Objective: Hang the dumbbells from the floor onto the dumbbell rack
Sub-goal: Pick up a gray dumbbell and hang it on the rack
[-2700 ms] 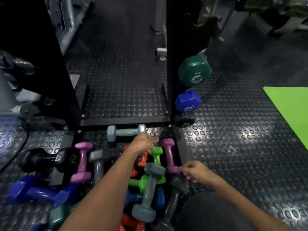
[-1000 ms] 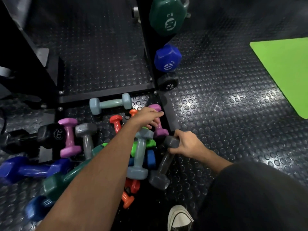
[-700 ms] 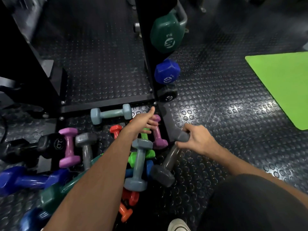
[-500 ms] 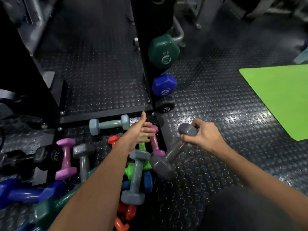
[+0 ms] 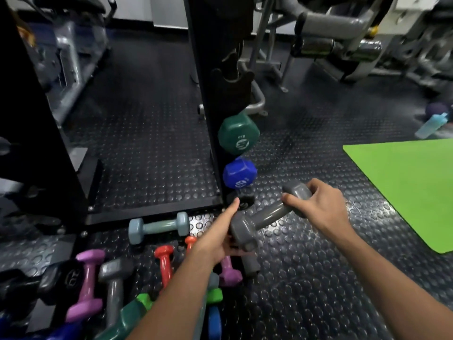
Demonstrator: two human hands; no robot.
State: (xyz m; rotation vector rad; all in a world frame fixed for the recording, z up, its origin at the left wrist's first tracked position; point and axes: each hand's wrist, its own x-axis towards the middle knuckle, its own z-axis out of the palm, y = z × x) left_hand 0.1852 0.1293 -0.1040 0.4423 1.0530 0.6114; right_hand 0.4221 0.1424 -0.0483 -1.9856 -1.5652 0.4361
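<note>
My right hand (image 5: 318,207) grips the upper head of a dark grey dumbbell (image 5: 262,218), held tilted above the floor. My left hand (image 5: 219,235) cups its lower head from the left, thumb up. The black rack upright (image 5: 208,99) stands just behind, carrying a green dumbbell (image 5: 238,134), a blue dumbbell (image 5: 239,173) and a small black one (image 5: 241,200) at the bottom. Empty cradles (image 5: 232,74) show higher up. Several coloured dumbbells lie on the floor at lower left, among them a pale blue one (image 5: 158,227), a red one (image 5: 163,262) and a purple one (image 5: 87,285).
A bright green mat (image 5: 407,187) covers the studded rubber floor at right. Gym machines (image 5: 343,40) stand behind, with a light blue bottle (image 5: 430,125) lying at far right. Another black frame (image 5: 36,114) rises on the left.
My right hand has lifted the dark grey dumbbell off the floor pile and up toward the rack. My left hand rose from the pile to meet its lower head.
</note>
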